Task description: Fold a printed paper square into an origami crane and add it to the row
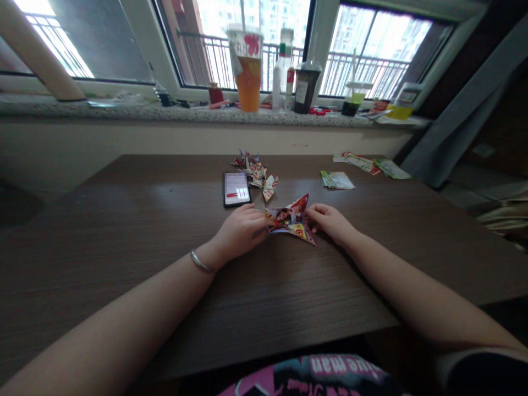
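A piece of folded colourful printed paper [293, 221] with pointed corners is between my hands, just above or on the table. My left hand [243, 228] has its fingers closed on the left side of the paper; a silver bangle circles that wrist. At the paper's right edge, my right hand [330, 221] pinches near the upper corner, its fingertips partly hidden. Beyond the left hand lies a phone [236, 190] with a lit screen. Several folded paper pieces [258, 171] are bunched beside it.
Green and white packets [337, 180] lie at the back right of the brown table [136, 264], with more paper strips [358, 163] behind. A stone windowsill [185, 113] holds a tall orange drink cup [248, 77], a dark cup [306, 88], bottles [282, 77] and small items.
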`<state>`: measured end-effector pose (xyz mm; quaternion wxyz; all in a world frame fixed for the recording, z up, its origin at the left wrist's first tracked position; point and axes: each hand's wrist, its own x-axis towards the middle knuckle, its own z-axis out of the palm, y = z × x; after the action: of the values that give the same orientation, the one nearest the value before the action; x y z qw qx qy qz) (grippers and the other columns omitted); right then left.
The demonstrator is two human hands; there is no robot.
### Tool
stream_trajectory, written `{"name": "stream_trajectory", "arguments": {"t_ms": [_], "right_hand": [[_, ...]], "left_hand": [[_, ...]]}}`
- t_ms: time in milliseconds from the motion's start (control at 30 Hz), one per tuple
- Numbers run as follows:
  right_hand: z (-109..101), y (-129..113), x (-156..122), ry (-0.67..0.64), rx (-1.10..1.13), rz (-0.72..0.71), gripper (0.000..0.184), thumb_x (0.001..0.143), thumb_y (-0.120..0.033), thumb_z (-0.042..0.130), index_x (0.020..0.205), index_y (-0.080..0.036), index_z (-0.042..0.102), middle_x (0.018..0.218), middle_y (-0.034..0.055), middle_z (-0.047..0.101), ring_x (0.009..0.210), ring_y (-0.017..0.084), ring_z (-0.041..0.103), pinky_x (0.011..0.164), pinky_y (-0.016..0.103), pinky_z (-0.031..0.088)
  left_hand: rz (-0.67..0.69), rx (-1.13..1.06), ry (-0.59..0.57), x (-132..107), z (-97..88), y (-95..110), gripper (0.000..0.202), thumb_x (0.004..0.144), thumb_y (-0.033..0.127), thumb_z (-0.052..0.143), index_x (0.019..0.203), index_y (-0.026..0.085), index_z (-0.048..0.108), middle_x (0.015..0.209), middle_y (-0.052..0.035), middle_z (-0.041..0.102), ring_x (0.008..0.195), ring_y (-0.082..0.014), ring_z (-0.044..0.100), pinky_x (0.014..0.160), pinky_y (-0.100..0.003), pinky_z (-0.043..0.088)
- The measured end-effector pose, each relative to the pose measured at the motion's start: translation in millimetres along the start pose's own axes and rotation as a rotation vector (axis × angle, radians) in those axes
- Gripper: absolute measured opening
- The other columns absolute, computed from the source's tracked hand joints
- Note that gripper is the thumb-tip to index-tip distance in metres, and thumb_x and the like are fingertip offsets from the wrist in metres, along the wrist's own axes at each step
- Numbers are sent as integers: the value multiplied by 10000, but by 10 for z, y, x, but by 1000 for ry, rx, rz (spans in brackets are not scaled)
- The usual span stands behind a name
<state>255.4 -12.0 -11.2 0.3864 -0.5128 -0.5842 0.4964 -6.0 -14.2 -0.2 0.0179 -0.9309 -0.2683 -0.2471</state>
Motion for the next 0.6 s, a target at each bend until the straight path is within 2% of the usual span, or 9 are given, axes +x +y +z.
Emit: {"name": "stream_trajectory", "arguments": {"t_ms": [67, 167, 267, 433, 500, 600], "right_hand": [[-9, 23, 10, -32, -33, -17, 212, 742, -396, 651, 757, -195, 586, 678, 0, 632, 547, 103, 541, 463, 217, 446], [-19, 60, 22, -86, -86, -76, 180, 694, -293, 682, 811, -193, 589, 707, -12, 649, 595, 109, 575, 545, 233, 468], [-28, 97, 32, -97, -179, -150, 188, 690, -279, 676, 826, -188, 583, 723, -21, 633, 616, 110, 565, 596, 249, 463], [-26, 131, 42, -44, -338, -198, 205, 709, -324, 670, 834, -189, 579, 708, -30, 600, 585, 108, 509, 582, 252, 423], [-18, 127, 46, 5, -382, -210, 200, 717, -340, 672, 815, -189, 584, 703, -26, 603, 583, 109, 502, 584, 253, 417], [-10, 119, 60, 52, -387, -233, 195, 722, -354, 674, 775, -191, 582, 698, -20, 605, 601, 117, 507, 594, 258, 419]], "left_hand": [[-19, -17, -18, -3, 16, -10, 191, 856, 226, 591, 1027, 227, 678, 958, -52, 701, 884, -195, 638, 876, -367, 448], [-53, -26, -40, -11, 35, -27, 210, 847, 231, 610, 1043, 245, 684, 988, -50, 703, 905, -198, 638, 883, -367, 439], [-55, -27, -60, -15, 36, -36, 239, 826, 228, 626, 1057, 255, 683, 993, -53, 702, 922, -208, 633, 867, -364, 438], [-60, -36, -60, -10, 13, 1, 251, 776, 244, 658, 1025, 234, 683, 998, -67, 694, 918, -228, 620, 853, -377, 436], [-73, -50, -52, -11, -1, 28, 236, 804, 299, 645, 1027, 228, 680, 1066, -80, 684, 957, -236, 615, 871, -391, 433], [-105, -69, -69, -16, -25, 57, 299, 832, 419, 632, 1064, 233, 667, 1185, -89, 650, 1059, -260, 597, 973, -458, 385]]}}
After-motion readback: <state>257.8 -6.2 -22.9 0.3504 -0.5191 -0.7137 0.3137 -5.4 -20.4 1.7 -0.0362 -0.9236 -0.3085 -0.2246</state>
